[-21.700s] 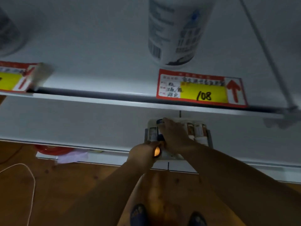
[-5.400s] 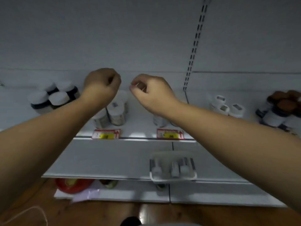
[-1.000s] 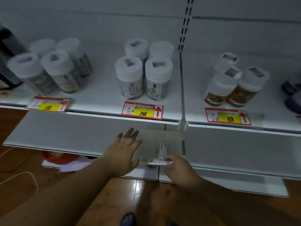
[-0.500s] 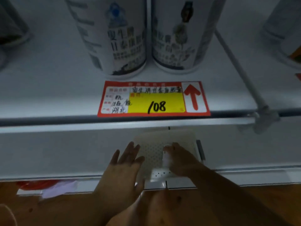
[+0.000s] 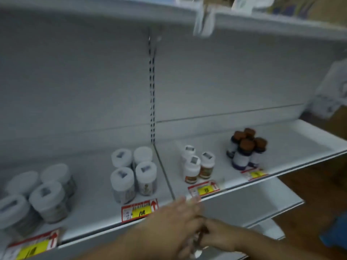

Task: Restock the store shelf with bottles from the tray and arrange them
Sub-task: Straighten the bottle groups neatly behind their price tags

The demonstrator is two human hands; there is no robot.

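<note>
Your hands (image 5: 195, 229) meet around a blurred object, grip unclear; stand it upright beside the brown-labelled bottles (image 5: 197, 166).

The scene is dimly and evenly lit, with a cool bluish-grey cast; no lamp or clear light source can be seen; shadows are kept soft and faint beneath the white-capped bottles (image 5: 133, 173) on the shelf (image 5: 97, 209); no glare is found. Motion blur is spread across the whole frame and is strongest on the left hand (image 5: 174, 220) and right hand (image 5: 218, 234), whose fingers are smeared; the price tags (image 5: 139, 210) are softened; shelf lines are bowed by wide-angle distortion toward the edges.
</note>
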